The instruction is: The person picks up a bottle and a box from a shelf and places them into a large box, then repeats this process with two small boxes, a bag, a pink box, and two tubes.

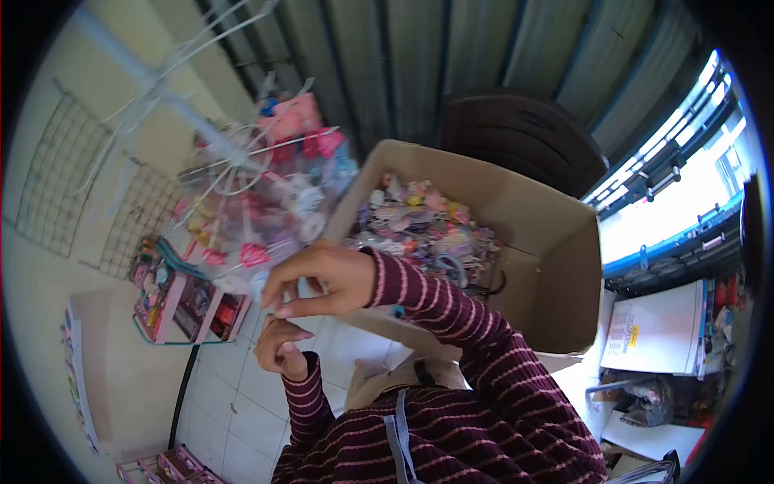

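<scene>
My right hand (326, 280) reaches across from the right, fingers bent and the thumb near the fingertips. Just below it, my left hand (284, 348) is curled with its fingertips close to those of my right hand. Whatever is pinched between them, if anything, is too small to make out. To the right of my hands stands an open cardboard box (556, 250). Inside lies a heap of small colourful packaged trinkets (431, 222), partly covered by my right sleeve.
A white wire rack (234, 153) carries clear bags with pink items (254, 254). Wall grids (60, 173) and a pink shelf stand (181, 310) are at left. A brown plastic chair (516, 133) stands behind the box; a white carton (653, 329) is at right.
</scene>
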`<state>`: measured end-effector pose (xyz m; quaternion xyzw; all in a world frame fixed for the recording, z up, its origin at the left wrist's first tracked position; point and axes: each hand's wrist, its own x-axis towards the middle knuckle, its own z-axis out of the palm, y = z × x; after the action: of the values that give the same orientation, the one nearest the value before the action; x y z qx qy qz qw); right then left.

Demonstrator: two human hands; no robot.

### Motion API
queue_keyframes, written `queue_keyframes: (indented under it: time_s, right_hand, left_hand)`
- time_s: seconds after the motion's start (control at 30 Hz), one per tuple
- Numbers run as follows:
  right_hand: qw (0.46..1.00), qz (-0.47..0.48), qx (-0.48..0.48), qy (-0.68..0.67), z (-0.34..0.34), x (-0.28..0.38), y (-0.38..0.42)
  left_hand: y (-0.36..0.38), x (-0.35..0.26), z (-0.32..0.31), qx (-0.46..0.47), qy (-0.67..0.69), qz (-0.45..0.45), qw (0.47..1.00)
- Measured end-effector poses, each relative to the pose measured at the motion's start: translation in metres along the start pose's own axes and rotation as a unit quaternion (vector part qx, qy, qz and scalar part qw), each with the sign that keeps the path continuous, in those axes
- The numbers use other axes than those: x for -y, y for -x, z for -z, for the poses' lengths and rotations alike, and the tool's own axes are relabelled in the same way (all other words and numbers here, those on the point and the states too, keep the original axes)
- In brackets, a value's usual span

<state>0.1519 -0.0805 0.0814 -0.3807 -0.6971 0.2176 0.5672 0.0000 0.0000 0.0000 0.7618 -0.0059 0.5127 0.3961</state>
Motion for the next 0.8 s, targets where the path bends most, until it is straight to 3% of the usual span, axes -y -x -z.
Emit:
queue_keyframes:
  time_s: [0.07, 0.1, 0.17, 0.23, 0.37, 0.57, 0.63, 0.67, 0.73, 0.8]
  right_hand:
    - [0.999, 0.028, 0.017, -0.002, -0.008, 0.005, -0.024]
    - [0.994, 0.020, 0.099, 0.039, -0.057, -0.014, -0.057]
    - [0.993, 0.048, 0.103, 0.019, -0.117, -0.020, -0.096]
    - [0.991, 0.039, 0.121, -0.052, -0.170, -0.035, -0.116]
    - [0.969, -0.071, 0.114, -0.209, -0.254, -0.104, -0.130]
    - [0.888, -0.212, 0.200, -0.356, -0.366, -0.183, -0.183]
    - [0.874, -0.266, 0.236, -0.331, -0.389, -0.230, -0.178]
    - [0.869, -0.237, 0.272, -0.337, -0.408, -0.222, -0.198]
    - [0.867, -0.310, 0.282, -0.269, -0.433, -0.249, -0.213]
    - [0.856, -0.319, 0.312, -0.260, -0.465, -0.272, -0.226]
  left_hand:
    - [0.004, 0.002, 0.017, -0.067, -0.004, -0.013, 0.998]
    - [0.040, 0.034, 0.051, -0.153, 0.018, -0.035, 0.988]
    - [0.057, 0.031, 0.126, -0.183, -0.009, 0.053, 0.982]
    - [0.068, 0.005, 0.199, -0.196, -0.096, 0.066, 0.974]
    - [0.110, -0.020, 0.286, -0.339, -0.169, 0.116, 0.918]
    - [0.151, -0.054, 0.366, -0.522, -0.288, 0.147, 0.789]
    - [0.181, -0.042, 0.368, -0.559, -0.324, 0.164, 0.745]
    - [0.178, -0.059, 0.383, -0.592, -0.335, 0.164, 0.715]
    - [0.190, -0.056, 0.400, -0.640, -0.339, 0.203, 0.659]
    - [0.201, -0.056, 0.423, -0.669, -0.357, 0.205, 0.619]
